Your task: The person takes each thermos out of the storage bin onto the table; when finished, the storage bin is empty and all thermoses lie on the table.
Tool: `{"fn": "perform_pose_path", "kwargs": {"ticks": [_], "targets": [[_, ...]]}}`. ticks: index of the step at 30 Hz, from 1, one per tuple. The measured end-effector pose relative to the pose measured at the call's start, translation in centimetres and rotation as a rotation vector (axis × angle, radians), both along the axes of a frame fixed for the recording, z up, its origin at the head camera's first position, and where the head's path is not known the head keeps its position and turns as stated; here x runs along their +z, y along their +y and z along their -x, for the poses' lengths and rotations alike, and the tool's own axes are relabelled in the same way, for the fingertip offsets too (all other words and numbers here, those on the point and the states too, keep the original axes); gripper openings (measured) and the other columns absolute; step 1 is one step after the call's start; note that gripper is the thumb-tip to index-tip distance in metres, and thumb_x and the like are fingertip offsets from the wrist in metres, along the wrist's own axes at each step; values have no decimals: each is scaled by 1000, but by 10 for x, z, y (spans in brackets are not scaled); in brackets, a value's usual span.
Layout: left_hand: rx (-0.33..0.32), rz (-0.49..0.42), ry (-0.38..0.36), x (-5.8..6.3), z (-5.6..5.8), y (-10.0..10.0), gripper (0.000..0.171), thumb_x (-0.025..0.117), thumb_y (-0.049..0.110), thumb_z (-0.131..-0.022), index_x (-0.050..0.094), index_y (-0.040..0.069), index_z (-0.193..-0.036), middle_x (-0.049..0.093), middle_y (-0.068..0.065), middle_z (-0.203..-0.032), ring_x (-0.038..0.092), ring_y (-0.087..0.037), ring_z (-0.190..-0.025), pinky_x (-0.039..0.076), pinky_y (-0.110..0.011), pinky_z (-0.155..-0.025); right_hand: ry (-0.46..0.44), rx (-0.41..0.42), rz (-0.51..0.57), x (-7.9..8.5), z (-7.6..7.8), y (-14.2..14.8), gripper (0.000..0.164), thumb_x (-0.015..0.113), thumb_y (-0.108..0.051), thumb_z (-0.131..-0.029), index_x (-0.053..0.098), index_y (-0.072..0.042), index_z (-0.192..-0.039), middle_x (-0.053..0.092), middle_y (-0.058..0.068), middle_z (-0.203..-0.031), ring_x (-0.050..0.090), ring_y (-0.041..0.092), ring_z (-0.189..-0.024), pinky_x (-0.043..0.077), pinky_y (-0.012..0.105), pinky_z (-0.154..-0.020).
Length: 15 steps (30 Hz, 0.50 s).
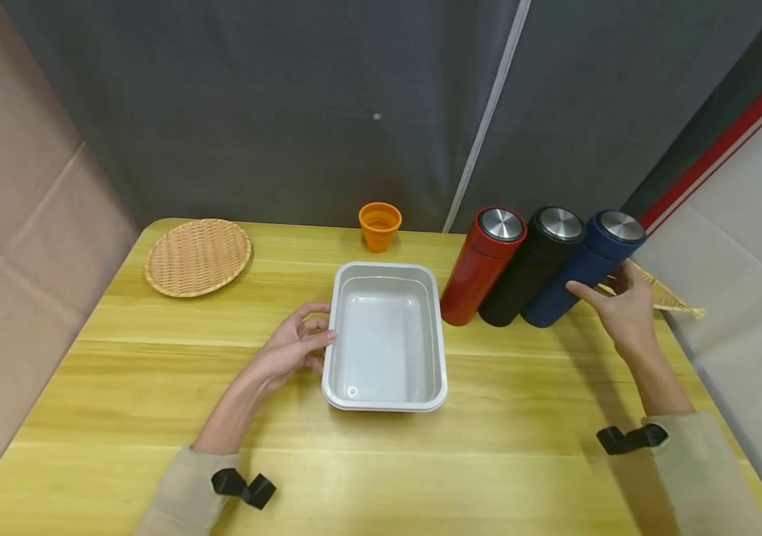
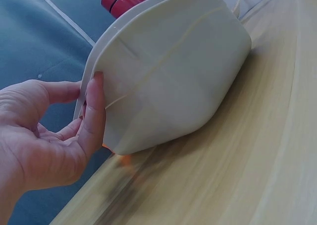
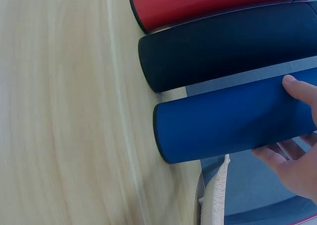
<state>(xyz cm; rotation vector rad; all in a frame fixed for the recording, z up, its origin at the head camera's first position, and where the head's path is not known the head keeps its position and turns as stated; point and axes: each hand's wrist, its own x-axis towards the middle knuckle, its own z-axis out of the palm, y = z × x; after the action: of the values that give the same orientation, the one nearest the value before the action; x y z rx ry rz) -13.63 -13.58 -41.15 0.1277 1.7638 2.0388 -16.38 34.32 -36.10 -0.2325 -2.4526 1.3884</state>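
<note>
In the head view my left hand (image 1: 295, 344) grips the left rim of an off-white rectangular plastic tub (image 1: 389, 394), which holds nothing. The left wrist view shows the thumb at the rim and fingers against the outer wall of the tub (image 2: 168, 76). At the right, my right hand (image 1: 625, 309) holds a dark blue thermos (image 1: 571, 279) with a silver lid top. Its thumb lies on one side of the thermos (image 3: 223, 118) and the fingers on the other. A black thermos (image 1: 528, 264) and a red thermos (image 1: 477, 272) stand upright beside it.
An orange cup (image 1: 380, 234) stands behind the tub. A round woven tray (image 1: 198, 257) lies at the back left of the wooden table (image 1: 488, 447). Another woven piece (image 1: 665, 295) is partly hidden behind my right hand. A grey curtain (image 1: 253, 112) hangs behind.
</note>
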Motion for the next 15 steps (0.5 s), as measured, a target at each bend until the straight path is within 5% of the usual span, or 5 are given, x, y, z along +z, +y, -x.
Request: {"fn": "perform_pose_path", "kwargs": {"ticks": [15], "targets": [[-4,31,1,3,-2,0,57,58,3,-95,27,4,-143,48,-29,-122,62,-24,-81,57,-32,-55,31,89,-66,-1,0,6,59,75,-17,-85,47,-17,-137,52,-13,-111,50,3,-101,43,9,-77]]}}
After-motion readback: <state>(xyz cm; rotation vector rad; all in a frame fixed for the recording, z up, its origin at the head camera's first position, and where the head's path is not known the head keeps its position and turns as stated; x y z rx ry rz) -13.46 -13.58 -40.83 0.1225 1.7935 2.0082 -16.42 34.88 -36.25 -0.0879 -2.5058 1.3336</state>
